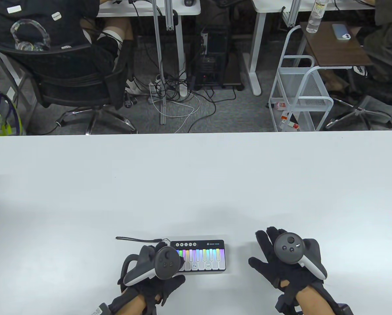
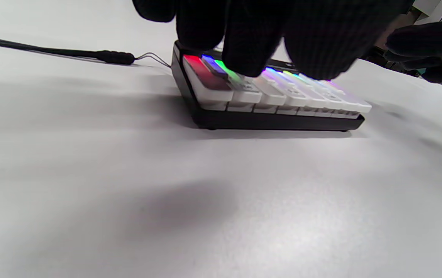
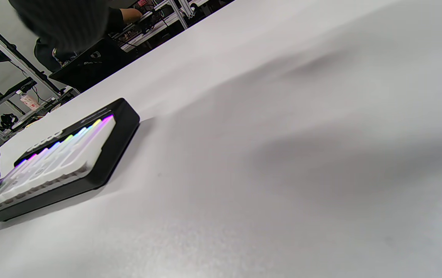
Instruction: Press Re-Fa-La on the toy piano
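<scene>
The toy piano [image 1: 205, 259] is a small black box with white keys lit in rainbow colours, near the table's front edge. It also shows in the left wrist view [image 2: 282, 96] and the right wrist view [image 3: 62, 162]. My left hand [image 1: 171, 262] hovers over the piano's left end. In the left wrist view its fingers [image 2: 251, 42] hang over the keys, and one fingertip touches the second white key from the left, beside the red-lit first key. My right hand [image 1: 271, 249] lies on the table right of the piano, fingers spread, holding nothing.
A thin black strap [image 1: 136, 239] runs left from the piano's back corner and also shows in the left wrist view [image 2: 51, 51]. The white table [image 1: 196, 183] stretches far ahead. Office chairs, desks and cables lie beyond its far edge.
</scene>
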A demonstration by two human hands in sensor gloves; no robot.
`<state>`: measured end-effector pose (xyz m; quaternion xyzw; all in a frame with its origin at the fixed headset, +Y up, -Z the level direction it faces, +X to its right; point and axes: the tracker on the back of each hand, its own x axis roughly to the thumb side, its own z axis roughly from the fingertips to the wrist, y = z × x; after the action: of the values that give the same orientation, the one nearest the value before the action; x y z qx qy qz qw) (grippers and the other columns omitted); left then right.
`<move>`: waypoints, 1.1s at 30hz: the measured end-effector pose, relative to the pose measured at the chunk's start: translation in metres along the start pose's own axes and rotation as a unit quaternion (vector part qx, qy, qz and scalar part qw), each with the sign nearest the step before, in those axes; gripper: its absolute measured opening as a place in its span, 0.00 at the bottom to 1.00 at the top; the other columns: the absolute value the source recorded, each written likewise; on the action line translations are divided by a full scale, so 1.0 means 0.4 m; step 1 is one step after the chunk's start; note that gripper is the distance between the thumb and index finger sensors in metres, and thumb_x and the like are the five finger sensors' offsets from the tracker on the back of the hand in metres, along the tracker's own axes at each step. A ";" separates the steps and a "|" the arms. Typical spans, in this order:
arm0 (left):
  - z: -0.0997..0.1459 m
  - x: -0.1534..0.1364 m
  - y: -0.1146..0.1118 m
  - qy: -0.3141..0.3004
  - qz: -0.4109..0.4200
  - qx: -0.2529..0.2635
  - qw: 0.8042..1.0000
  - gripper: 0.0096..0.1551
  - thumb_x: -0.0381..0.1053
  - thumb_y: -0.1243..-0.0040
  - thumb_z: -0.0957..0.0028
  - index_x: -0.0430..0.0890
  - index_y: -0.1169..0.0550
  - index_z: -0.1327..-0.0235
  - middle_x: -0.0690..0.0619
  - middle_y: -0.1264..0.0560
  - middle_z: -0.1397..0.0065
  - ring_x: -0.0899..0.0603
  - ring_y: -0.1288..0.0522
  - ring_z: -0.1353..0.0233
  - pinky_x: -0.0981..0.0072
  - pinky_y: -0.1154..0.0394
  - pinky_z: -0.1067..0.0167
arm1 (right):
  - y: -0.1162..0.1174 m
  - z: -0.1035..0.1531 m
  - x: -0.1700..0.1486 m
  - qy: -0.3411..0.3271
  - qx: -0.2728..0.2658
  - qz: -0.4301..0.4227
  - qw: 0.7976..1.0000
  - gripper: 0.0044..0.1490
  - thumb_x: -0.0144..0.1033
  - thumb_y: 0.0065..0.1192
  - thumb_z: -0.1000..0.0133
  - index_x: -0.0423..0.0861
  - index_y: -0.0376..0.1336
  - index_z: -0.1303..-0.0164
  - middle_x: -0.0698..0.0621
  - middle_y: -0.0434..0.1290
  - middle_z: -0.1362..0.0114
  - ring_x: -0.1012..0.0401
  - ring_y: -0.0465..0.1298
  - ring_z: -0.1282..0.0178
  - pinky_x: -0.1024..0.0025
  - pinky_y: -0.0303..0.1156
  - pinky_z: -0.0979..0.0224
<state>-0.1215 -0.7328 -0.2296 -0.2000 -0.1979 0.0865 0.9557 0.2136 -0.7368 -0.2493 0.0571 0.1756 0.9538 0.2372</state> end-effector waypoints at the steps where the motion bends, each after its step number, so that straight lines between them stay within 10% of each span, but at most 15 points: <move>1: -0.002 0.002 -0.002 -0.001 -0.001 -0.002 1.000 0.36 0.64 0.40 0.51 0.50 0.26 0.30 0.47 0.41 0.19 0.33 0.47 0.17 0.33 0.48 0.26 | 0.000 0.000 0.000 0.000 0.000 0.000 1.000 0.54 0.61 0.57 0.51 0.51 0.40 0.22 0.43 0.32 0.17 0.37 0.31 0.17 0.32 0.32 0.24; 33: -0.018 0.033 0.019 -0.007 -0.008 -0.001 1.000 0.36 0.64 0.40 0.50 0.50 0.26 0.30 0.47 0.41 0.19 0.33 0.48 0.17 0.35 0.50 0.25 | -0.002 0.002 0.003 -0.001 0.003 -0.002 1.000 0.54 0.61 0.56 0.51 0.51 0.40 0.22 0.43 0.32 0.17 0.37 0.31 0.17 0.32 0.33 0.24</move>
<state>-0.1070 -0.7252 -0.2342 -0.1989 -0.2062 0.0796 0.9548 0.2131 -0.7353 -0.2491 0.0580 0.1785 0.9527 0.2391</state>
